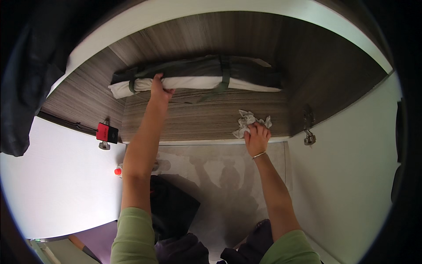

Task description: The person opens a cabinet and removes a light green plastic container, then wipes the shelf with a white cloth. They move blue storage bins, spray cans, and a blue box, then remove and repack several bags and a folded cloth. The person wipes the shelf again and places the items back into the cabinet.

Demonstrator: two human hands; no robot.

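A long dark and white fabric bundle (pixel 194 82), bound with dark straps, lies along the back of a wood-grain cabinet shelf (pixel 197 112). My left hand (pixel 161 88) grips its white front edge left of the middle, thumb on top and the other fingers partly hidden. Near the shelf's front right, my right hand (pixel 257 136) presses on a crumpled pale cloth (pixel 245 120), with its fingers over the near part. A thin bracelet (pixel 259 155) circles my right wrist.
Open white doors stand left (pixel 75 178) and right (pixel 343 175), with metal hinges (pixel 310 138) on each side. A red and black tag (pixel 107 133) hangs by the left hinge. Below are a red-capped bottle (pixel 118 171) and a black bag (pixel 173 204). Dark fabric (pixel 19 99) hangs upper left.
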